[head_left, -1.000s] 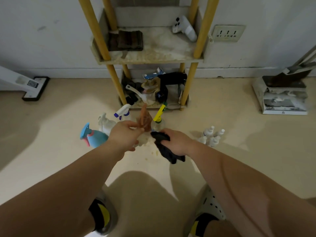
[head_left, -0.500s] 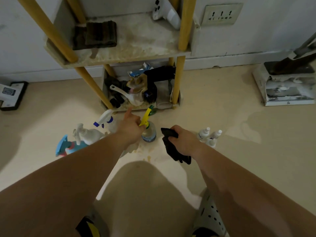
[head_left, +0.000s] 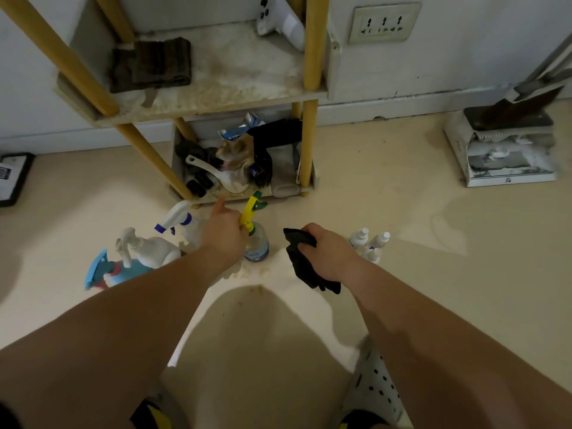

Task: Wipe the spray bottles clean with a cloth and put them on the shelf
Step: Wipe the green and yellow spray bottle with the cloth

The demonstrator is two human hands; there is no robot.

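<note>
Left hand (head_left: 224,233), arm stretched to frame centre, curls round the neck of the yellow-trigger spray bottle (head_left: 258,246) standing on the floor, one finger sticking out. Right hand (head_left: 329,257) clutches a black cloth (head_left: 305,264) just right of it. Three other trigger bottles (head_left: 148,249) sit centre left, making four, with three small white bottles (head_left: 370,243) beside the right hand; all lie below the shelf (head_left: 216,100).

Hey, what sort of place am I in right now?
Probably a storage corner in a home: a stained shelf holding cloths and clutter, spray bottles on the floor in front, and a wall socket beside it.
</note>
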